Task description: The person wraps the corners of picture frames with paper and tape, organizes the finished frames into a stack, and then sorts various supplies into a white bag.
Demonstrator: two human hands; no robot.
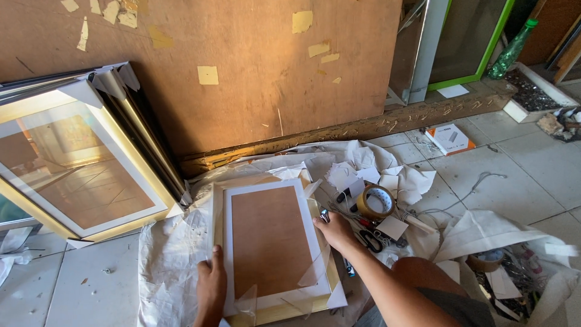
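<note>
A picture frame (269,242) lies face down on white paper on the floor, showing a brown backing board with a white border and a pale gold edge. My left hand (211,284) rests flat on its left border near the lower corner. My right hand (334,231) presses against the frame's right edge, fingers curled around a small metal tool that is mostly hidden. Clear plastic corner guards sit at the frame's lower corners.
Several glazed frames (78,163) lean on a brown board wall at left. A roll of brown tape (375,201), scissors (370,241), paper scraps and wire lie right of the frame. A small orange and white box (451,139) and a green bottle (511,51) sit farther back.
</note>
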